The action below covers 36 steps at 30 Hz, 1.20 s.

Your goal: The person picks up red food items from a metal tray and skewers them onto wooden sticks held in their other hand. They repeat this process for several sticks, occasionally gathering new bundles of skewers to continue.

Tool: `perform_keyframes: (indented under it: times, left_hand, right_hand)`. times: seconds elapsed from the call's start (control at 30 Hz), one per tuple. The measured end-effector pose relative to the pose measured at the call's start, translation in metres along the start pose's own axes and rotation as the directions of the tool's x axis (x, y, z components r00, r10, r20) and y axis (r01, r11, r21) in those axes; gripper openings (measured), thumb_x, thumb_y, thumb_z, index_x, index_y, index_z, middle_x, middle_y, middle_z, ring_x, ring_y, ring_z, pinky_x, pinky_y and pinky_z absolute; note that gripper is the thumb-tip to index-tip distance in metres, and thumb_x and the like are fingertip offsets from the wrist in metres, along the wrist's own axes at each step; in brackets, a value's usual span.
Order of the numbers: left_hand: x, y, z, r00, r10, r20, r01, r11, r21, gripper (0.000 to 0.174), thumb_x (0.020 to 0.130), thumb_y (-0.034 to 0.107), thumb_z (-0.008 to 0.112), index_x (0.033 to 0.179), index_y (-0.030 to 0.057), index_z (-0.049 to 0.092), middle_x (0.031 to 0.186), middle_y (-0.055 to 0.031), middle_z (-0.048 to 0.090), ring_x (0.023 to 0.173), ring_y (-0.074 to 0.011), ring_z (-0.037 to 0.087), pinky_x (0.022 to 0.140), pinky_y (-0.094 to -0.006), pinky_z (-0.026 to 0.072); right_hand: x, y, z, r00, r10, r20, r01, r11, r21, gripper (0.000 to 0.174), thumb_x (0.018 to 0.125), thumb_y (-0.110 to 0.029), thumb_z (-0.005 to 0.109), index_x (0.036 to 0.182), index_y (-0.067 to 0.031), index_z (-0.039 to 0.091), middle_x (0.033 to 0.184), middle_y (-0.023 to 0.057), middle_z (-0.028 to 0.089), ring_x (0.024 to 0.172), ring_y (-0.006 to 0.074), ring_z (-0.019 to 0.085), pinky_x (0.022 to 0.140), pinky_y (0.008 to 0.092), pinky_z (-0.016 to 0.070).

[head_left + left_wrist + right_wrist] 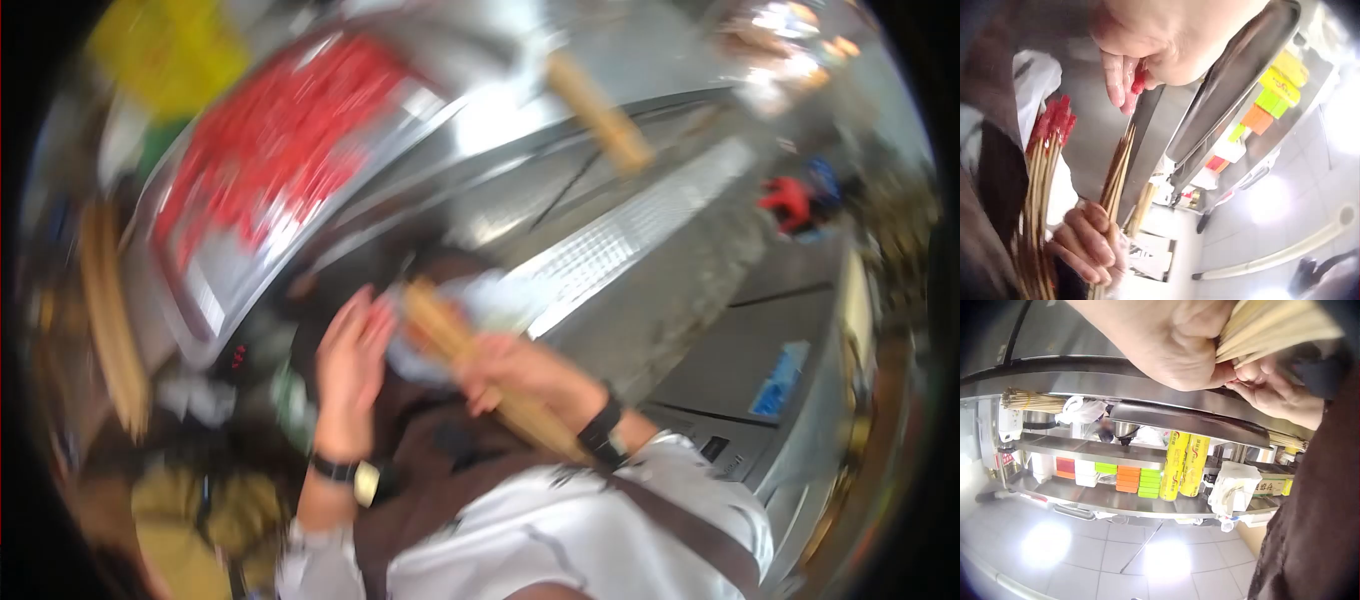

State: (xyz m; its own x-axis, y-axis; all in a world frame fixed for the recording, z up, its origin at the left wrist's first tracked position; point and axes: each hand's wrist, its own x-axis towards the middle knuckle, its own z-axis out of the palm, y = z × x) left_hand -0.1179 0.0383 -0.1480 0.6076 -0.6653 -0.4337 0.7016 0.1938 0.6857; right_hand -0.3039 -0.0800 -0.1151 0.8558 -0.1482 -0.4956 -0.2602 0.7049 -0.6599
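Note:
Bare skewers point(535, 420) point(1117, 169) point(1272, 328) are gripped in a bundle by the right hand point(530, 375) point(1088, 244) point(1172, 340), its fingers curled round them. Close to the skewers' tips is the left hand point(350, 360) point(1160, 37) point(1282, 397), a small red piece point(1139, 81) pinched between fingers and thumb in the left wrist view. Beside the right hand, another bundle of skewers point(1038, 194) carries red pieces point(1054, 122) at its upper ends. Blur in the head view hides the fingers' detail.
A metal tray point(205, 345) of red pieces point(290, 120) lies beyond the left hand. More skewers point(112, 310) lie at the far left, and a wooden stick point(600, 112) at the back. A shelf point(1091, 494) holds yellow boxes point(1184, 465) and coloured containers point(1127, 479).

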Motion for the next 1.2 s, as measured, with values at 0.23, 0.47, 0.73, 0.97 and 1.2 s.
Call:
perform_keyframes:
  times: [0.23,0.47,0.73,0.97,1.2]
  left_hand:
    - [-0.006,-0.003,0.006,0.999,-0.036,-0.021,0.035,0.998,-0.045,0.025,0.093,0.013,0.054,0.113,-0.0008,0.053,0.103,-0.0144,0.063,0.094,-0.0212,0.063,0.081,-0.0297,0.0527]
    - [-0.003,-0.004,0.007,0.998,-0.014,-0.063,0.011,0.998,-0.062,0.023,0.093,0.013,0.054,0.111,-0.0004,0.052,0.099,-0.013,0.063,0.092,-0.0203,0.064,0.081,-0.0302,0.053]
    - [-0.005,-0.004,0.017,0.994,0.05,-0.1,-0.057,0.996,-0.072,0.023,0.092,0.012,0.055,0.111,-0.0011,0.051,0.098,-0.0133,0.062,0.091,-0.0215,0.064,0.079,-0.0308,0.0533]
    - [-0.007,-0.011,0.02,0.983,0.139,-0.119,-0.148,0.987,-0.07,0.023,0.092,0.013,0.056,0.111,-0.0003,0.052,0.098,-0.013,0.062,0.09,-0.0224,0.064,0.079,-0.032,0.0533]
    - [-0.008,-0.014,0.023,0.976,0.166,-0.143,-0.177,0.982,-0.069,0.025,0.091,0.012,0.058,0.111,-0.0006,0.052,0.097,-0.0128,0.062,0.088,-0.022,0.064,0.078,-0.0318,0.0532]
  right_hand:
    - [-0.002,-0.005,0.019,0.996,0.073,-0.058,-0.067,0.993,0.1,0.012,0.085,-0.007,0.058,0.094,-0.0015,0.053,0.062,0.0035,0.054,0.047,0.0096,0.05,0.055,0.0256,0.0477]
    - [-0.001,-0.007,0.02,0.994,0.09,-0.061,-0.087,0.995,0.055,0.013,0.085,-0.008,0.059,0.095,-0.0011,0.054,0.063,0.0032,0.053,0.047,0.0091,0.049,0.055,0.026,0.0474]
    - [0.0,-0.009,0.023,0.994,0.101,-0.052,-0.099,0.994,0.04,0.013,0.085,-0.007,0.058,0.095,-0.0006,0.054,0.062,0.0027,0.053,0.047,0.0089,0.049,0.055,0.025,0.047]
    - [0.002,-0.006,0.022,0.993,0.1,-0.056,-0.096,0.993,0.07,0.014,0.085,-0.007,0.059,0.096,-0.0002,0.054,0.062,0.0028,0.053,0.047,0.0091,0.049,0.055,0.0251,0.0472]
    - [0.002,-0.005,0.02,0.996,0.081,-0.047,-0.078,0.995,0.06,0.012,0.085,-0.006,0.06,0.093,-0.0009,0.054,0.062,0.0031,0.053,0.047,0.0092,0.05,0.055,0.025,0.0476]
